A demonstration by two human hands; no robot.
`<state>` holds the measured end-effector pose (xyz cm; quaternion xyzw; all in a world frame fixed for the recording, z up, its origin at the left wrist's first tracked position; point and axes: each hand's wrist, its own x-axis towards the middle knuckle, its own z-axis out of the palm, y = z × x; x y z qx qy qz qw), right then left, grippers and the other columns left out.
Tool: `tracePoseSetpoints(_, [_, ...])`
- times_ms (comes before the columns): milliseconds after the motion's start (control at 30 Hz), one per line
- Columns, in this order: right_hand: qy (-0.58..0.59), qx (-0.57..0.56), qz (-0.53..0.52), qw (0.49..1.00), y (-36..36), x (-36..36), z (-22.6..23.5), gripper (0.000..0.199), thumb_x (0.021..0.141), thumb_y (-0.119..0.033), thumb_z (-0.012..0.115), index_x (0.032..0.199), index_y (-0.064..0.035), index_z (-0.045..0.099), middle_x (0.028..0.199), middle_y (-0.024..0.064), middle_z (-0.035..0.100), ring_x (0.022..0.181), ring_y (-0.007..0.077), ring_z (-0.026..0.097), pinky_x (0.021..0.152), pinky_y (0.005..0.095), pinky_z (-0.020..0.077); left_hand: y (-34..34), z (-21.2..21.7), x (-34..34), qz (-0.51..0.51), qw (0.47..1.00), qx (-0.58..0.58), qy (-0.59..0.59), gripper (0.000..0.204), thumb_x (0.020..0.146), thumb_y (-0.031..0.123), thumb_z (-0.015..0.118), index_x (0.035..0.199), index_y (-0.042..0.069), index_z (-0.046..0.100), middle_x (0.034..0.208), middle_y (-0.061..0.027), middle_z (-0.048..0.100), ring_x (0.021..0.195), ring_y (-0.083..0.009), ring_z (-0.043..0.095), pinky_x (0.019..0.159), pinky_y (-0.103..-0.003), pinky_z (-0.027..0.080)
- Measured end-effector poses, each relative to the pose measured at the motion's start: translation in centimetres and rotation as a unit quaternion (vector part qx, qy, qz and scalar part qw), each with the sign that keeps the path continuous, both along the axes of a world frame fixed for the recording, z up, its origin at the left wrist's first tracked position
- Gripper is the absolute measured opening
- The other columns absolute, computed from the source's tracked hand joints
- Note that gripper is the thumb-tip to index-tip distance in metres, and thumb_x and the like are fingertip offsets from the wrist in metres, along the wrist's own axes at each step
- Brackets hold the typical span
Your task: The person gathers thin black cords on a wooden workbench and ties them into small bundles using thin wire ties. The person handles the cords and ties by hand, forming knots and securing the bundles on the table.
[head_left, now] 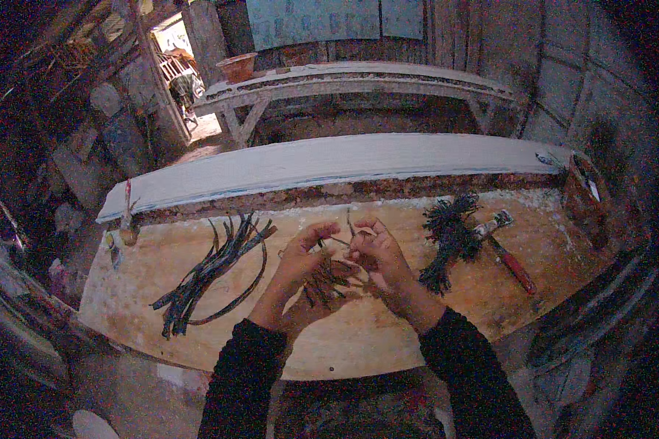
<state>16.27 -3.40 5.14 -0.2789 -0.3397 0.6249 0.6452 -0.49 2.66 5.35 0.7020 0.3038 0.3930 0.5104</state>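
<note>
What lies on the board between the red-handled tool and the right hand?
In the head view, a dark tufted bundle lies between the red-handled tool and the right hand.

Tabletop (388,329): pale, matt wood, worn and stained. Strips (212,271): dark, flat, pliant fibre, faintly glossy. Tufted bundle (447,241): dark, rough fibre. Tool (507,252): dull metal head, smooth red handle. Sleeves (241,380): black matt cloth.
</note>
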Motion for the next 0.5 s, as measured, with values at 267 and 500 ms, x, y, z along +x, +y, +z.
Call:
tracePoseSetpoints(267, [0.043,-0.017,-0.019,0.999,1.1,1.6,-1.9,0.039,0.084,-0.015,0.063,0.116,-0.0091,0.042,0.087,0.0029,0.055,0.071,0.0112,0.055,0.073,0.0292,0.0490,-0.5,0.4,0.5,-0.017,0.992,-0.119,-0.048,0.026,0.081,0.008,0.063,0.106,0.003,0.059,0.102,-0.0045,0.060,0.094,-0.0132,0.056,0.084,-0.027,0.044])
tracePoseSetpoints(500, [-0.190,-0.012,-0.067,0.979,0.0,0.3,-0.9,0.044,0.080,-0.014,0.066,0.119,-0.0065,0.046,0.091,0.0031,0.057,0.078,0.0136,0.055,0.072,0.0290,0.0486,-0.3,-1.2,0.1,-0.061,0.981,-0.151,-0.108,0.022,0.082,0.010,0.062,0.102,0.002,0.060,0.092,-0.0032,0.061,0.084,-0.0105,0.056,0.076,-0.026,0.045])
